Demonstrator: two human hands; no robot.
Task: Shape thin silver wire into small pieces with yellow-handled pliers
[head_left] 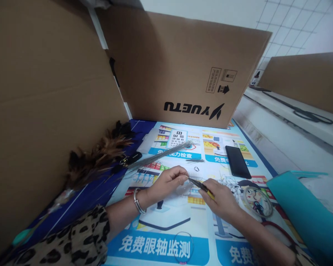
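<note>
My left hand (169, 181), with a silver bangle at the wrist, pinches a thin wire between thumb and fingertips; most of the wire is too fine to make out. In my right hand (222, 199) is a pair of pliers (195, 182) with dark jaws and yellow-black handles. The jaw tips meet the left fingertips. Beyond the hands lies a long bundle of thin metal wires (166, 153). A small dark ring (196, 169) rests near short wire pieces (195, 160). Close to the front edge is a thin loop with a pink part (182, 263).
Cardboard panels (183, 66) wall off the back and left. A black phone (238, 162) lies at the right, beside a roll of clear tape (257, 201) and a teal box (302, 210). Brown feathers (100, 155) and a black key fob (134, 158) are at the left.
</note>
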